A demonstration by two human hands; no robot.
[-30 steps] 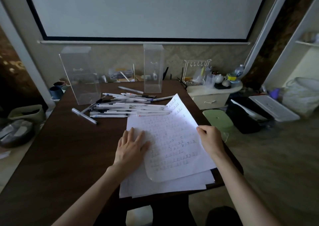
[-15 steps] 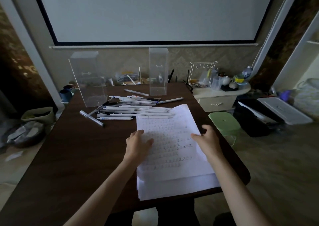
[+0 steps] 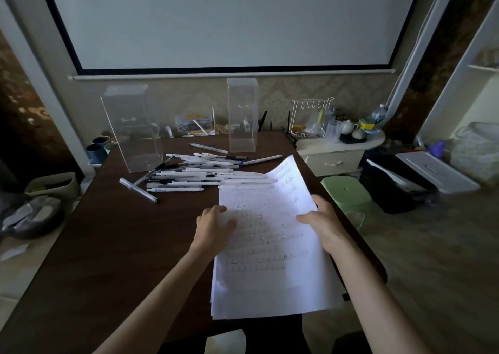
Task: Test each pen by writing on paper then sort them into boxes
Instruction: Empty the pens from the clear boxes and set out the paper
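A stack of white paper sheets [image 3: 270, 259] with faint writing lies on the dark wooden table [image 3: 108, 245]. My left hand [image 3: 213, 226] rests flat on the stack's left edge, fingers apart. My right hand [image 3: 324, 224] grips the right edge of the top sheet, whose far corner is lifted. A pile of several white pens [image 3: 199, 175] lies beyond the paper. Two clear plastic boxes stand upright behind the pens: a wide one [image 3: 132, 129] to the left and a narrow one [image 3: 242, 115] in the middle.
A loose pen [image 3: 138, 190] lies left of the pile, and another pen [image 3: 208, 148] lies near the narrow box. A white side cabinet [image 3: 334, 151] with clutter and a green stool [image 3: 345, 194] stand right of the table. Bins sit on the floor at left.
My right hand has closed on the top sheet's right edge and raised it, so the far corner curls up. My left hand has stayed on the left edge.
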